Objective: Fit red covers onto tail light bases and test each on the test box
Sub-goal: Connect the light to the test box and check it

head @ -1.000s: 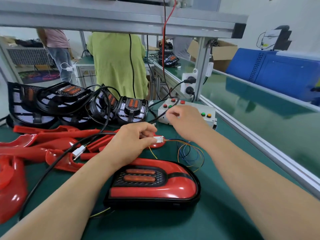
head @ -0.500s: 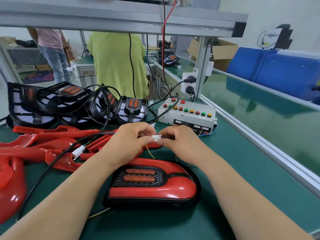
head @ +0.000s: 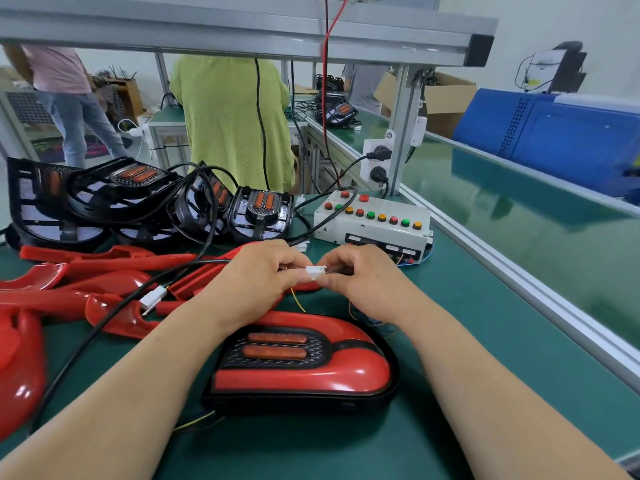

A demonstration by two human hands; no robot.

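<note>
From the head camera: pinches a small white connector (head: pixel 316 271) with the left hand (head: pixel 256 278), thumb and fingers curled on it, and grips the same connector from the other side with the right hand (head: pixel 360 282), fingers curled too. Cannot tell if one piece or two joined halves. Holds it above the green table (head: pixel 329 452), just behind the assembled tail light (head: pixel 301 368) — red cover already on black base, flat near the body. Behind the hands, the grey test box (head: pixel 372 220) with coloured buttons. To the left, loose red covers (head: pixel 104 289) in a heap; behind them, black bases (head: pixel 104 202) piled among cables.
</note>
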